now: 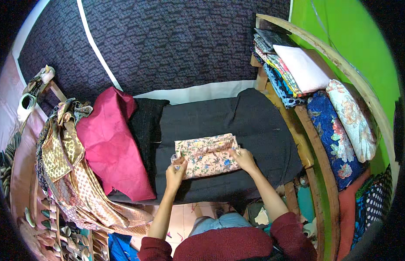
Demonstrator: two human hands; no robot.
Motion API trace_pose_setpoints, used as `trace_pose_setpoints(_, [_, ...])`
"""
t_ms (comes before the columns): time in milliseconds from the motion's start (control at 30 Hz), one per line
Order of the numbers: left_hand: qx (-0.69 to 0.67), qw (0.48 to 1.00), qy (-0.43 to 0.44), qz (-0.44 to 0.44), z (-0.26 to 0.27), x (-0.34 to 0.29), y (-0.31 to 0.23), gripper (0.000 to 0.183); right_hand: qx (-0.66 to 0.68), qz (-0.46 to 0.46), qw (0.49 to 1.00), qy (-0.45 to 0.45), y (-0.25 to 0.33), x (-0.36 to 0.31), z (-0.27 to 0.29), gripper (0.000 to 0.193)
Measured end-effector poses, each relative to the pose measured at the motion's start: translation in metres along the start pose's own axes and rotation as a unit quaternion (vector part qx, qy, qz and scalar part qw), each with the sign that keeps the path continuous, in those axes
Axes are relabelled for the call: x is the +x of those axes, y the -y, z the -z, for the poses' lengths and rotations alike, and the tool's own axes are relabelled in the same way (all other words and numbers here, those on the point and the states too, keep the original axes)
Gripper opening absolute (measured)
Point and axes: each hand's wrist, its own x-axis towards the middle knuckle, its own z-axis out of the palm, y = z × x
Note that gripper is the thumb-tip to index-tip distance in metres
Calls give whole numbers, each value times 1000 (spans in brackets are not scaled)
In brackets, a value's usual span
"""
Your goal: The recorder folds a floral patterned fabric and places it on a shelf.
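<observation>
A folded piece of pale pink floral fabric [207,158] lies on a dark cloth-covered table [202,117] in front of me. My left hand [175,173] pinches its left edge between thumb and fingers. At the fabric's right end, my right hand [244,159] grips the other edge, with the fingertips partly hidden in the folds. The fabric is an oblong bundle with blue and yellow flowers, and a fold runs along its upper side.
Left of the dark cloth lie a magenta cloth [111,143] and gold patterned fabrics [67,161] hanging over the edge. Wooden shelving [317,187] on the right holds folded fabrics, a white packet [300,67] and a blue floral roll [331,135]. Thread spools [59,235] stand lower left.
</observation>
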Motion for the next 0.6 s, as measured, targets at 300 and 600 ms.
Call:
trace_pose_setpoints(300, [162, 986, 17, 45, -2, 20, -39, 38, -121, -9, 984, -130, 43, 11, 1, 52])
trace_pose_setpoints(600, [125, 989, 10, 79, -9, 50, -10, 51, -175, -107, 978, -20, 34, 47, -9, 47])
